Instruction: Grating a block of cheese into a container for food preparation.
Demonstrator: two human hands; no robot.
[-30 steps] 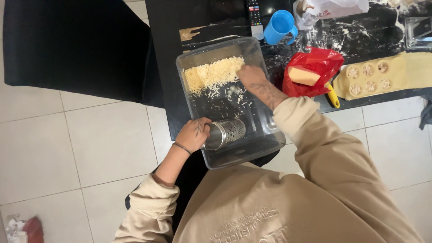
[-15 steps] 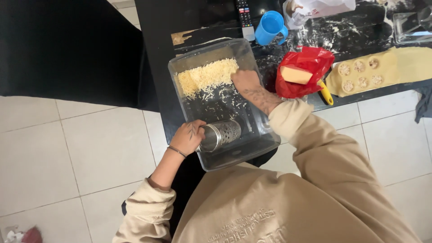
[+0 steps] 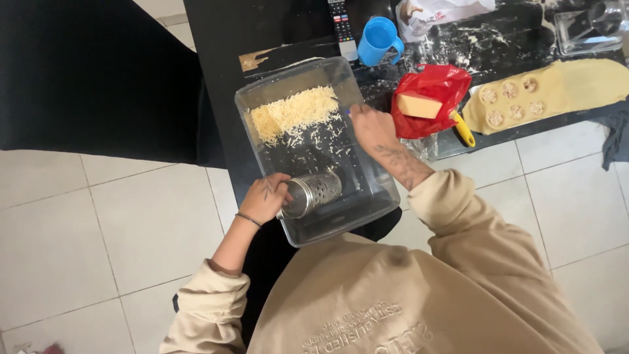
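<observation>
Right hand (image 3: 371, 128) shifted to tub (image 3: 367, 196) rim, open, cheese shreds (image 3: 293, 113) inside, left hand (image 3: 263, 198) gripping grater (image 3: 316, 192)

Right hand (image 3: 372, 128) off cheese (at rim)

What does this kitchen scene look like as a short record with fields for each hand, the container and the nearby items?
left hand: grips a cylindrical metal grater lying on its side in the container
right hand: at the container's right wall, fingers curled
container: clear plastic tub on the black table
contents: grated cheese heaped at the far end
nearby: cheese block on a red bag, blue cup, dough sheet with filling mounds
</observation>
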